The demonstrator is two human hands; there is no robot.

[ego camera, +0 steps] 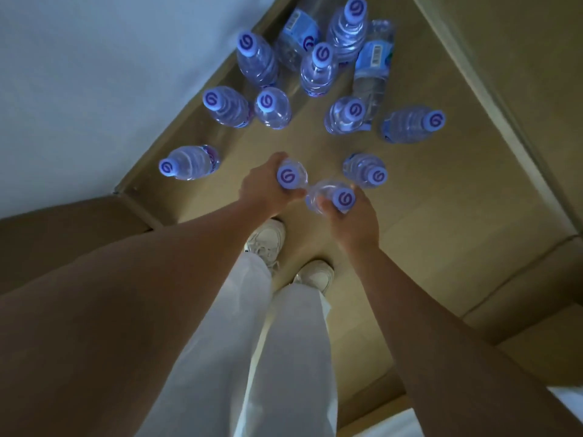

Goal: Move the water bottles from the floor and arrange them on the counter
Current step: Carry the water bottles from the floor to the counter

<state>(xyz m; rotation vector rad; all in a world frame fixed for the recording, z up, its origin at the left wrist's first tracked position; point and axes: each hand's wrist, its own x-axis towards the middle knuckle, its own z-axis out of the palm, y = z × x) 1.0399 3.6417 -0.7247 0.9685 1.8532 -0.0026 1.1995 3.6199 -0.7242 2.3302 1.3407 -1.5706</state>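
Plastic bottles, blue caps, stand and lie on the floor (426, 216). Left hand (263, 187) grips one bottle (291, 177) below the cap; right hand (353, 217) grips a second (325, 197), tilted. Others (315, 70) remain nearby. Worktop not in view. Advice: lift straight up, clear of the neighbouring bottle (366, 170), keep grips firm.

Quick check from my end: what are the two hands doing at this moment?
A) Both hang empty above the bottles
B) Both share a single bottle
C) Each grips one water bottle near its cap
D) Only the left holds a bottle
C: the left hand wraps one water bottle below its cap, and the right hand holds a second bottle, above the others on the floor.
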